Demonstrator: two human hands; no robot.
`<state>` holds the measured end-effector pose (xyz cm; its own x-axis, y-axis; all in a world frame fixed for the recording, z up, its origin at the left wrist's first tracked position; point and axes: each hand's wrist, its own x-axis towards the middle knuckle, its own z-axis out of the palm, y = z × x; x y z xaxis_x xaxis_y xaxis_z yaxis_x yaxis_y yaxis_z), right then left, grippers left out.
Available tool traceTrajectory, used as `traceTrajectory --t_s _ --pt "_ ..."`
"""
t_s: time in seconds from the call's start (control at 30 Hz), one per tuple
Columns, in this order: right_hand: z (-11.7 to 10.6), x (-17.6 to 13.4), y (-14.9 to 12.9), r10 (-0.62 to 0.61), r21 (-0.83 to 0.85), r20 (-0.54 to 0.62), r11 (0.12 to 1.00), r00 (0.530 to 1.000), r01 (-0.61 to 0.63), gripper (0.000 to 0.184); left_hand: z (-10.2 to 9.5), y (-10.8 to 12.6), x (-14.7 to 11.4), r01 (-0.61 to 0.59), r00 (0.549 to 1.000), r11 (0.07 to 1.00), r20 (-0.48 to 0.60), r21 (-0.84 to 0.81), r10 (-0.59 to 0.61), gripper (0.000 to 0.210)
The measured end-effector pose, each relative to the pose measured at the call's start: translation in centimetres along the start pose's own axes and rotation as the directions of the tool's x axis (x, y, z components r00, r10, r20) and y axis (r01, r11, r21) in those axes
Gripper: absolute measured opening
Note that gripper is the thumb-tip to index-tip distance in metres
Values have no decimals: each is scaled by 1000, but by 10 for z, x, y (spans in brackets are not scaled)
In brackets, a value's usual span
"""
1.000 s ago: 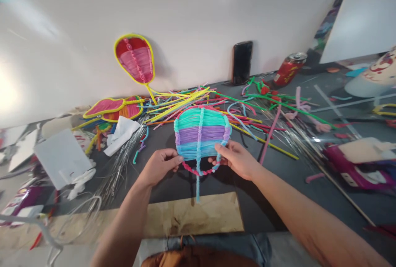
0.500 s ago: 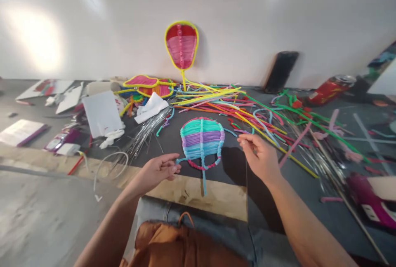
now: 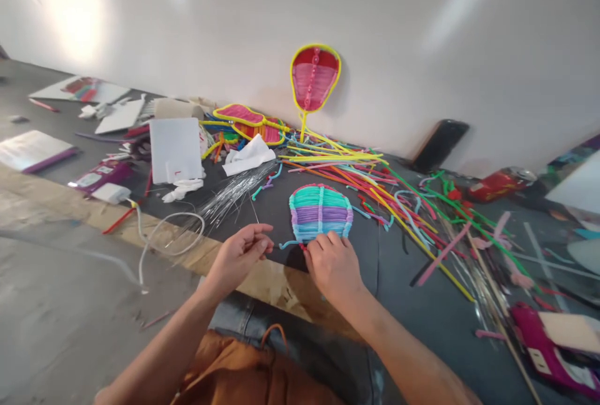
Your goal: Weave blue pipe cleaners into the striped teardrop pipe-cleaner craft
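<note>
A rounded pipe-cleaner panel (image 3: 319, 214), wound in green, purple and light blue bands around a central rib, lies on the dark table. My right hand (image 3: 334, 267) reaches over its lower edge, fingers curled down on it and covering the bottom rim and tail. My left hand (image 3: 241, 255) is just left of the panel, loosely curled with a gap between index finger and thumb, and I see nothing held in it. A loose blue pipe-cleaner end (image 3: 288, 244) sticks out from the panel toward this hand, slightly apart from the fingertips.
Behind the panel lies a pile of coloured pipe cleaners (image 3: 347, 158). A yellow-rimmed pink paddle shape (image 3: 315, 80) stands against the white partition (image 3: 225, 36). A phone (image 3: 440, 145) and a red can (image 3: 499, 185) are at right. Silver wires (image 3: 229, 195) and a white cable (image 3: 169, 254) lie left.
My right hand has moved left and down from beside the panel onto its lower edge. My left hand no longer touches the blue end. The view has tilted and shifted.
</note>
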<state>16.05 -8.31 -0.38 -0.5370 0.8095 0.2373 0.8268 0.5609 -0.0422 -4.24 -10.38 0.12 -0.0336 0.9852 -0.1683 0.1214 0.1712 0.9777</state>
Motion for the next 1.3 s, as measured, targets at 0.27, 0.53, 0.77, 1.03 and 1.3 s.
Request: traceTrajectory --t_s 0.27,0.53,0.77,1.03,1.3 --pt "-51 0 43 400 728 -222 675 889 -122 18 20 4 7 282 915 884 382 -372 -131 33" --pt "-35 5 39 567 984 123 -178 814 -24 29 89 21 28 386 721 721 676 -575 153 56" --pt "-15 0 62 485 978 198 -34 852 -208 28 96 34 62 277 888 696 452 -662 77 23" --pt "-2 -17 88 663 914 -78 346 744 -212 21 92 20 83 262 893 798 450 -543 14 27" --pt "5 -19 83 554 900 31 347 832 -264 32 99 11 78 351 870 793 486 -497 -81 24"
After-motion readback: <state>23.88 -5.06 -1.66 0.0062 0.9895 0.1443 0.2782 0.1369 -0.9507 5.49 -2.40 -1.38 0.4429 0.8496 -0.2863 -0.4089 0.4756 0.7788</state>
